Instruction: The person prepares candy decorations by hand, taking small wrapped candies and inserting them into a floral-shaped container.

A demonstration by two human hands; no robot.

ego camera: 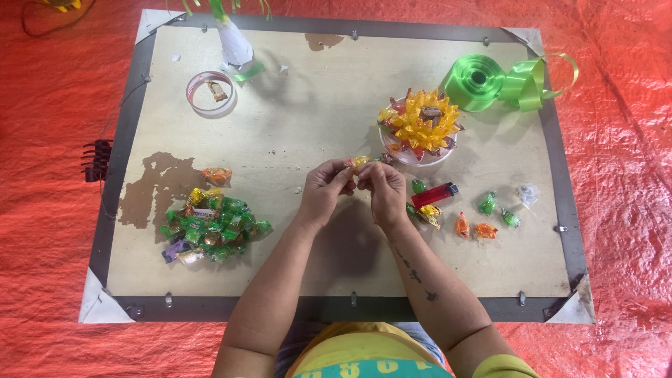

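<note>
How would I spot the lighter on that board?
Start at the yellow wrapper flower on the wooden board. Just below it, beside the right hand, lies the lighter: a smooth red stick among crinkly wrapped candies.

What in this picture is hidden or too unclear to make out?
- Head view: the candy between the left hand and right hand is mostly covered by fingertips.
- The green plant thing is cut off by the top edge.
- The candy pile: single wrappers too small to count.
- The small piece inside the tape ring is too small to identify.
</note>
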